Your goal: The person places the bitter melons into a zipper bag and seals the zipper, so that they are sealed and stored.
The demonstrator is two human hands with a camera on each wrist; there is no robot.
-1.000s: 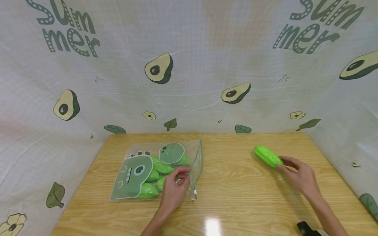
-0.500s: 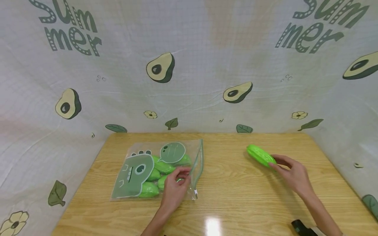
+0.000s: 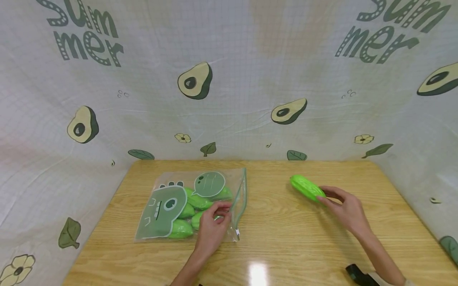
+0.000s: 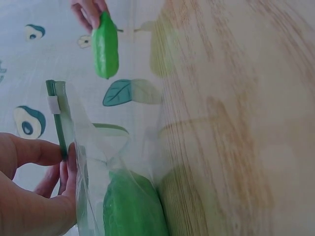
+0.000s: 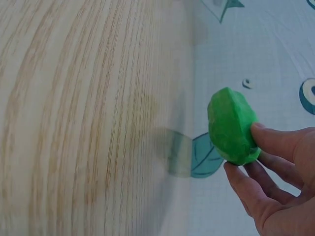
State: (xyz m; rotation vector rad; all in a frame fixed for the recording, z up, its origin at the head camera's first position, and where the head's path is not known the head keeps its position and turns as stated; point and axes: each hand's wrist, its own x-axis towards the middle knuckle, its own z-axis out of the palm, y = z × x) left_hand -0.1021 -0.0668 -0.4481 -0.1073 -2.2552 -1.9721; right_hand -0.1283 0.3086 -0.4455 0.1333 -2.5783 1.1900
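A clear zip bag (image 3: 157, 222) with a green monster print lies on the table, its mouth toward the right. Several green cucumbers (image 3: 180, 229) show inside it. My left hand (image 3: 212, 230) pinches the bag's upper side at the mouth; in the left wrist view, thumb and fingers hold the green zip rim (image 4: 60, 129), near the white slider (image 4: 53, 104). The mouth gapes a little. My right hand (image 3: 345, 208) grips one bright green, ridged cucumber (image 3: 305, 187) by its near end, above the table and to the right of the bag. In the right wrist view, thumb and fingertips pinch this cucumber (image 5: 230, 128).
The wooden table (image 3: 275, 222) reaches back to a pale cloth (image 3: 236, 131) printed with avocados and leaves, which also hangs at both sides. A dark strap or device (image 3: 358, 274) sits by my right wrist.
My right hand has moved left with the cucumber, nearer to the bag. The left hand keeps its hold on the bag's mouth, and the bag stays in place.
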